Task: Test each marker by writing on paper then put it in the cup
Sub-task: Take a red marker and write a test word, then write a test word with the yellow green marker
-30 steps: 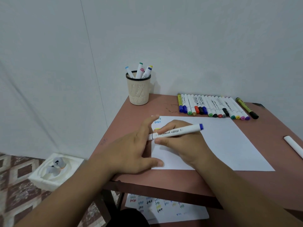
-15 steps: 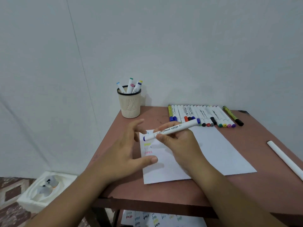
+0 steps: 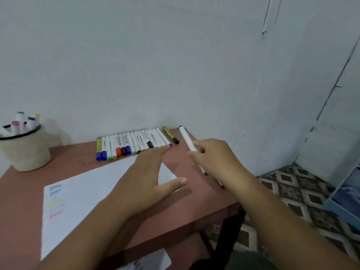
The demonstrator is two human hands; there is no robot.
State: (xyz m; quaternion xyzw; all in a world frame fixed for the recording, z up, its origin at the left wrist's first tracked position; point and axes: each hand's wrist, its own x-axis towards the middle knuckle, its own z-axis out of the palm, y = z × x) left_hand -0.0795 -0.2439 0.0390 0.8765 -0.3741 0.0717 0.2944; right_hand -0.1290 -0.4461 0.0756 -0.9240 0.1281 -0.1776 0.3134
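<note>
The right hand [image 3: 215, 162] gripped a white marker [image 3: 187, 140] with a blue end, its barrel angled up over the far right part of the table [image 3: 81, 158]. The left hand [image 3: 148, 176] hovered with fingers spread and relaxed above the paper [image 3: 81, 191], which bore coloured test marks near its left edge. A row of markers [image 3: 132, 143] lay beyond the paper. The cup [image 3: 25, 151], holding several markers, stood at far left.

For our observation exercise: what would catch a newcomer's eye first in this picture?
Probably the two hands over the table: the right hand holds a white marker, and the left hand hangs open over the paper. Next, the row of markers along the wall and the cup at far left.
</note>
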